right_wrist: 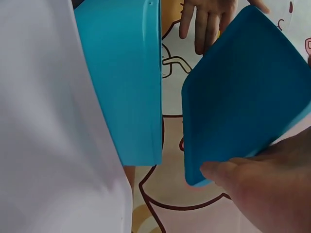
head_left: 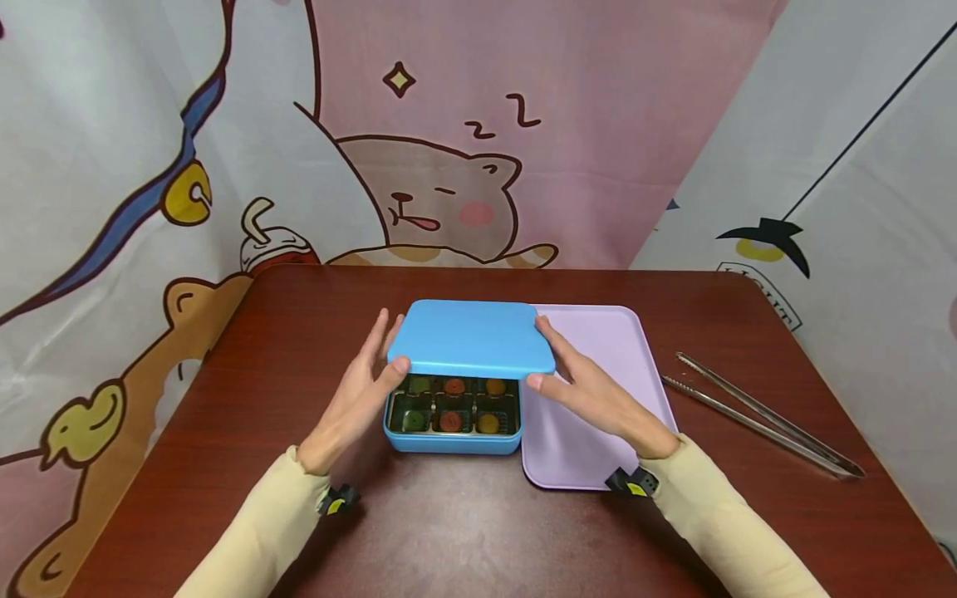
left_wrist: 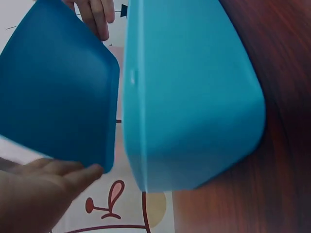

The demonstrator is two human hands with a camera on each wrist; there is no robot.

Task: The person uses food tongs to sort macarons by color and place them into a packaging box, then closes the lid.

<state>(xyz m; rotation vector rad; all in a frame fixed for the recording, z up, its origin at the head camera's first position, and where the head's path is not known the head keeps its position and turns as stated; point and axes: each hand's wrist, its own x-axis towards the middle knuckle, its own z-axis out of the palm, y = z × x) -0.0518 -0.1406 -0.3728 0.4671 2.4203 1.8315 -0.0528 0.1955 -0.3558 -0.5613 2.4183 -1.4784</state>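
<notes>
A light blue lid (head_left: pixel 471 336) is held up between both hands, raised over the back part of a blue lunch box (head_left: pixel 452 444). The left hand (head_left: pixel 351 403) grips its left end, thumb at the front corner. On the opposite end, the right hand (head_left: pixel 598 394) holds it with the thumb near the front corner and fingers along the side. Both wrist views show a gap between lid and box. Inside the box, small compartments hold round green, red and yellow pieces (head_left: pixel 451 422); the lid hides the back of the box.
Right of the box lies a lilac tray (head_left: pixel 591 336), partly beneath the right forearm. Metal tongs (head_left: pixel 770 415) lie spread on the brown table (head_left: pixel 299 332) farther right. A cartoon-printed cloth (head_left: pixel 568 166) hangs behind the table.
</notes>
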